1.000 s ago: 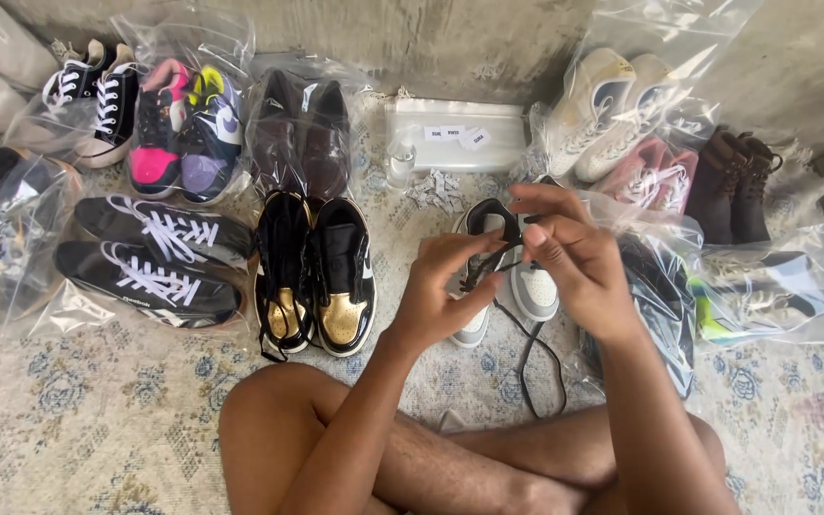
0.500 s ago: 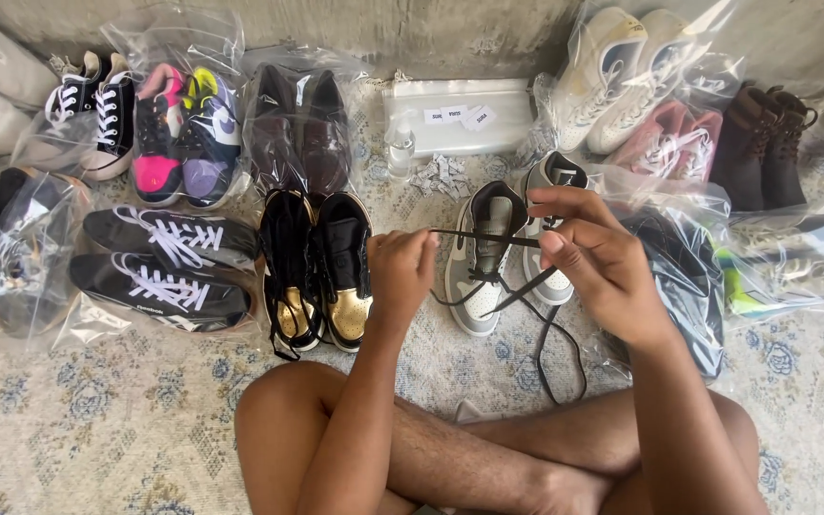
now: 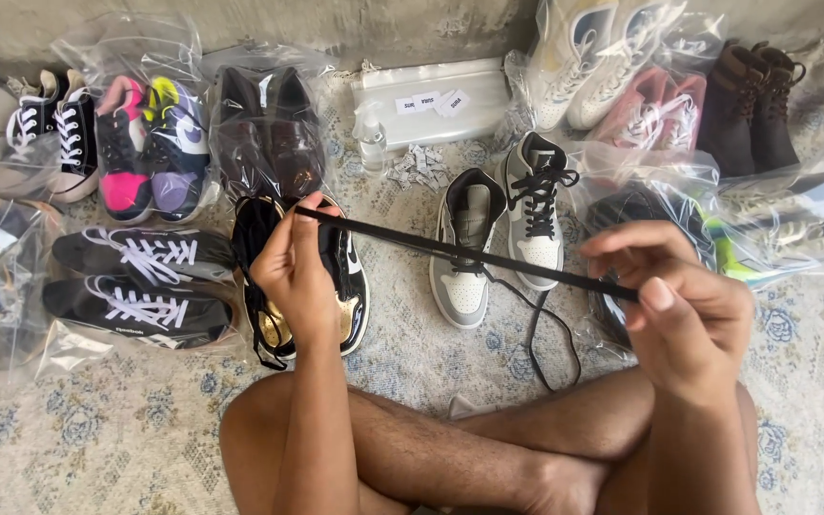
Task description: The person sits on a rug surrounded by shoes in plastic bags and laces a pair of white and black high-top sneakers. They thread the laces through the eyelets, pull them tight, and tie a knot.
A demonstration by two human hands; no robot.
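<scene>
From where I watched, the lace (image 3: 474, 254) was stretched taut between both hands, its long axis running from upper left to lower right across the view, a shallow downward slope toward the right. My left hand (image 3: 299, 272) pinched its upper end, fingers closed on it above the black and gold shoes (image 3: 283, 286). My right hand (image 3: 684, 305) gripped the lower end, thumb and fingers clamped around it, held out over the right knee (image 3: 612, 420).

The lace hung in the air, off the rug (image 3: 97, 448), and passed just above the grey and white pair (image 3: 498, 229) that stood beyond my crossed legs. That pair lay ahead of the hands, roughly midway between them but a touch nearer the right one. Both shoes ran lengthwise toward and away from me, toes pointing back at me, heels toward the wall (image 3: 336, 19). The right shoe (image 3: 536, 215) was laced in black; the left shoe (image 3: 464, 248) stood open, and a slack black lace (image 3: 541, 329) trailed from it onto the rug toward my legs. I could not tell whether that trailing piece joined the stretch I held.

Bagged pairs ringed the spot: black sneakers (image 3: 140, 286) with white laces to the left, brown boots (image 3: 751, 105) far right.
</scene>
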